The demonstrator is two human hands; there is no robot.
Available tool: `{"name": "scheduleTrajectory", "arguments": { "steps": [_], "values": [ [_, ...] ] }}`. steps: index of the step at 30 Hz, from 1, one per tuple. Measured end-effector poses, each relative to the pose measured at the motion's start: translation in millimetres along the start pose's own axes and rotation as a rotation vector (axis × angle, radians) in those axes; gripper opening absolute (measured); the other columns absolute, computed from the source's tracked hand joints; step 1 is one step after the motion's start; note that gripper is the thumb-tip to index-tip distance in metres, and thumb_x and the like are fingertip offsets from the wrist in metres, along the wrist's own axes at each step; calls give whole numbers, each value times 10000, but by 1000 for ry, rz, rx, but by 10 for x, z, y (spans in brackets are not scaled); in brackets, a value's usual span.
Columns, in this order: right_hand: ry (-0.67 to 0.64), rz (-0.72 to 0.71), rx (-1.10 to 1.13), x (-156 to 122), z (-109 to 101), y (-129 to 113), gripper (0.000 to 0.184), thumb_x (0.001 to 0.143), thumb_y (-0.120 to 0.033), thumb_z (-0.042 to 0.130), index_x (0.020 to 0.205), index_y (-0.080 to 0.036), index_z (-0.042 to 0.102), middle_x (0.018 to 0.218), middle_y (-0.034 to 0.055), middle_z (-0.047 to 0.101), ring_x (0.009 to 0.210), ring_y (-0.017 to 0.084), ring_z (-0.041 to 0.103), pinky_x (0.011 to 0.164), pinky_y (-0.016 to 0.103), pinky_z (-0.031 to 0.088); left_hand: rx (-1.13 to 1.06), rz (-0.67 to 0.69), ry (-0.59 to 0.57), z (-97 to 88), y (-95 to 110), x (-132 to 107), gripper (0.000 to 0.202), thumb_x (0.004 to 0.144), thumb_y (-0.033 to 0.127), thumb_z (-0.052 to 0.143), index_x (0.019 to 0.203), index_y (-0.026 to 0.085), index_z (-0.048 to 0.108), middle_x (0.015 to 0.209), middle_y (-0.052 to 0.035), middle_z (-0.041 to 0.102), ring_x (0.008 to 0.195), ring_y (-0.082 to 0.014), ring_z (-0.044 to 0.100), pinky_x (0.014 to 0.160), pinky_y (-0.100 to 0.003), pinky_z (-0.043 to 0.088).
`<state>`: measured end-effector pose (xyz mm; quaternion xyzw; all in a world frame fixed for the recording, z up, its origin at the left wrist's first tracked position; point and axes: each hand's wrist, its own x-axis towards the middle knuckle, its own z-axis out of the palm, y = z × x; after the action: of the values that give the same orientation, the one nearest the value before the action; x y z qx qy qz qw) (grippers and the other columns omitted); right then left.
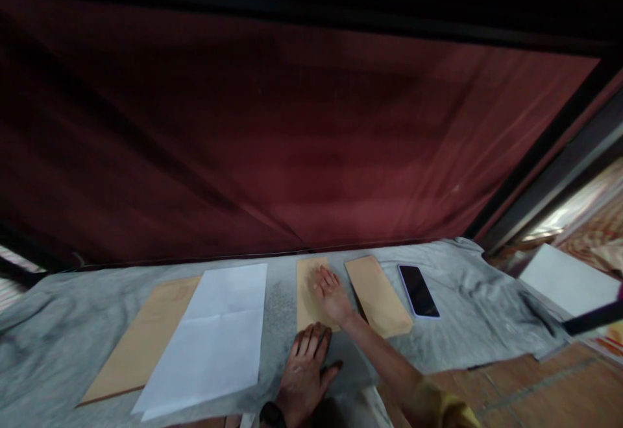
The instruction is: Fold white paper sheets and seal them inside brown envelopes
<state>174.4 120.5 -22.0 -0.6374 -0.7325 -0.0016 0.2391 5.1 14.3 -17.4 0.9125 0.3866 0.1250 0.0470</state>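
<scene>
Nearest, at the bottom edge, a dark watch (272,415) sits on the wrist of the left hand (302,366), which lies palm down with its fingers extended and the thumb out to the side, gripping nothing. Its fingertips reach the near edge of a small brown envelope (306,295). Across from it, a yellow sleeve (445,408) covers part of the right arm, and the brick-coloured floor (530,389) shows beyond the cloth's edge on the right. The right hand (333,295) is flat too, fingers spread over that same envelope, closed on nothing; the envelope lies on the grey cloth (467,311) in front of the person. Just to its right, a second brown envelope (379,298) lies at a slant, partly behind the right forearm, with a phone (419,292) beside it, screen dark. To the left are creased white paper (209,344) and, partly under it, a larger brown envelope (141,340). Off to the far right stands a white box (567,279). Behind the cloth hangs a dark red curtain (316,142), with a black bar (311,23) running across its top.
</scene>
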Motion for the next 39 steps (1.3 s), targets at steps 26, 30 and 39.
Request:
{"name": "scheduleTrajectory", "arguments": {
  "steps": [26, 30, 39],
  "values": [
    [-17, -191, 70, -800, -287, -100, 510, 1066, -305, 343, 1567, -211, 346, 1572, 74, 445, 1462, 214, 403, 1182, 447, 391, 88, 32, 149, 179, -212, -287, 752, 977, 481, 517, 1585, 135, 241, 1599, -158, 386, 1475, -276, 375, 1146, -461, 424],
    [-110, -211, 228, -875, -216, -364, 487, 1079, -335, 324, 1551, -231, 378, 1574, 38, 445, 1473, 182, 385, 1185, 421, 421, 79, 29, 149, 191, -206, -303, 764, 954, 469, 553, 1558, 86, 285, 1556, -201, 439, 1444, -303, 425, 1115, -477, 452],
    [-166, -200, 154, -705, -158, -278, 442, 1060, -296, 387, 1478, -204, 498, 1572, 70, 449, 1457, 207, 410, 1214, 439, 380, 180, -31, 195, 219, -31, -186, 667, 940, 435, 548, 1493, 82, 428, 1484, -213, 522, 1389, -334, 487, 1099, -508, 444]
  ]
}}
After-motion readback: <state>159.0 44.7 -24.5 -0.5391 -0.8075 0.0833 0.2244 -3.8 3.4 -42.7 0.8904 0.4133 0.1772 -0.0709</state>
